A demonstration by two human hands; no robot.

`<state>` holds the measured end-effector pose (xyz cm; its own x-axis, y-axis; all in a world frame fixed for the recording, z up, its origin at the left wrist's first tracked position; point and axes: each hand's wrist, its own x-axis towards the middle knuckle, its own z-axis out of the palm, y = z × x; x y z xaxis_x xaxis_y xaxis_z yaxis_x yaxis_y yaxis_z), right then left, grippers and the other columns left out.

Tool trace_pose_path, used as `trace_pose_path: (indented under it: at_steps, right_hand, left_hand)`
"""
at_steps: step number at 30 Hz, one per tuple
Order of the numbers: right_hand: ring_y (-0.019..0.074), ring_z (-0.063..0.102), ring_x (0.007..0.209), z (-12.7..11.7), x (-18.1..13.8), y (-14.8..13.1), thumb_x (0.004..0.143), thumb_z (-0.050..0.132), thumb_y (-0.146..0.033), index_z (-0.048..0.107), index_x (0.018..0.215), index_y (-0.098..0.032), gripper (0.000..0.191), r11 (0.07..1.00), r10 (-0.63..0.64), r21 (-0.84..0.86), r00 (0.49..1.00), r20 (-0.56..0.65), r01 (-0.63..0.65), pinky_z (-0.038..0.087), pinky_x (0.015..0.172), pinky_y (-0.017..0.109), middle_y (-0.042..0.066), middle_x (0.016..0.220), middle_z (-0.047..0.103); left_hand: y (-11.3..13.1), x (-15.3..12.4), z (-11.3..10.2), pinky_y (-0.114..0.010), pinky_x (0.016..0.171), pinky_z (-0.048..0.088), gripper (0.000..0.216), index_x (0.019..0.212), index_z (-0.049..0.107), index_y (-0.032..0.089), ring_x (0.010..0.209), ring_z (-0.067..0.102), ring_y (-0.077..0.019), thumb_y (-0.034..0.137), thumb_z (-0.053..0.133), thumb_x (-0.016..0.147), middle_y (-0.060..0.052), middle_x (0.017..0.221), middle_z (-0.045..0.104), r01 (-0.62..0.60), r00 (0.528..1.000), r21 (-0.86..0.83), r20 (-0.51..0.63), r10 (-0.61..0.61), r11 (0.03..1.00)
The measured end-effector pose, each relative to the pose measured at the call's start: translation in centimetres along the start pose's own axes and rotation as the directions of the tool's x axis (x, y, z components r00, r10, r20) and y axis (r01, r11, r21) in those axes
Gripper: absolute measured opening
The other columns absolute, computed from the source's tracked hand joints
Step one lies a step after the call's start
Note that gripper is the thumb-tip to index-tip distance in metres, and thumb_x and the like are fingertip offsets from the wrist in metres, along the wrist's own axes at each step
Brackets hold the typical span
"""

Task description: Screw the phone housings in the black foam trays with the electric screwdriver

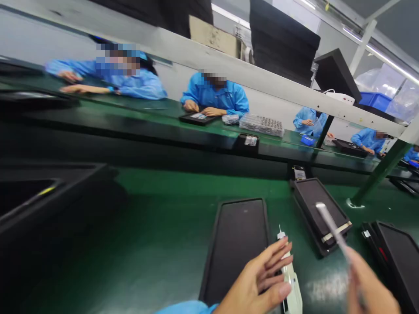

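The right hand (pixel 371 285) has its fingers closed around a slim pale tool (pixel 333 226), pinched near its lower end, so that the rest juts forward and leftward from the grip; blur hides whether it is one blade or a pair of tweezers. It looks light and stiff, probably smooth enough to turn between the fingertips, so a hold close to the middle should steady its far end better than one at the tail. Left of that grip, the left hand (pixel 257 281) has its fingers extended and the thumb apart, clasped on nothing; whether it touches the pale green handheld device (pixel 293 290) just beyond and partly under its fingers, I cannot tell. That device seems a rigid casing, likely the heavier of the two, and best taken around its thick body nearest the wearer; the thin tip (pixel 279 228), ahead of the left fingertips, looks easily bent and is no place to grasp. A black tray (pixel 241 226) lies left of and beyond the left hand, and stacked trays (pixel 321 200) sit farther out, beyond the slim tool's tip.
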<state>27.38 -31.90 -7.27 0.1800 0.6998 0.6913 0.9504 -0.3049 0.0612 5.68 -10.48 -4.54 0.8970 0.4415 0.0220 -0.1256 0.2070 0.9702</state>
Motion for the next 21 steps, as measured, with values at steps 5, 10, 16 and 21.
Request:
trace_pose_path:
  at_steps: [5,10,16,21]
  right_hand:
    - [0.0310,0.064,0.108,4.8,6.9,-14.5,0.090,0.042,-0.010,0.031,0.145,-0.004,0.056,0.891,-0.268,0.278,0.911,-0.314,0.358,0.060,0.081,0.043,0.015,0.107,0.070]
    - [0.0270,0.062,0.112,6.2,5.8,-11.1,0.092,0.055,-0.020,0.047,0.135,-0.010,0.045,0.884,-0.189,0.400,0.967,-0.169,0.243,0.056,0.090,0.039,0.018,0.122,0.063]
    - [0.0244,0.067,0.099,12.0,2.9,-4.0,0.097,0.044,-0.027,0.062,0.115,-0.010,0.031,0.958,-0.070,0.274,0.996,-0.064,0.084,0.056,0.087,0.038,0.016,0.113,0.068]
    - [0.0235,0.066,0.101,12.5,2.2,-4.2,0.098,0.040,-0.029,0.061,0.114,-0.011,0.033,0.955,-0.055,0.291,0.998,0.007,0.051,0.056,0.088,0.039,0.015,0.114,0.067]
  left_hand:
    - [0.1,2.4,-0.4,-0.041,0.091,0.052,0.060,0.115,0.064,0.016,0.104,0.065,-0.0312,0.047,0.081,0.067,-0.015,0.114,0.068,-0.061,0.950,-0.342,-0.308,-0.051,0.938]
    - [-1.5,3.8,-6.7,-0.040,0.082,0.055,0.056,0.100,0.067,0.010,0.087,0.070,-0.0307,0.037,0.089,0.057,-0.015,0.095,0.073,-0.034,0.930,-0.419,-0.346,-0.125,0.907]
    - [-3.2,4.4,-9.5,-0.043,0.083,0.054,0.060,0.102,0.067,0.009,0.085,0.070,-0.0306,0.033,0.091,0.053,-0.017,0.097,0.073,-0.015,0.926,-0.434,-0.346,-0.152,0.901]
    - [-3.7,4.6,-9.3,-0.041,0.082,0.054,0.060,0.102,0.066,0.010,0.086,0.070,-0.0292,0.031,0.092,0.052,-0.016,0.098,0.073,0.009,0.936,-0.427,-0.313,-0.158,0.904]
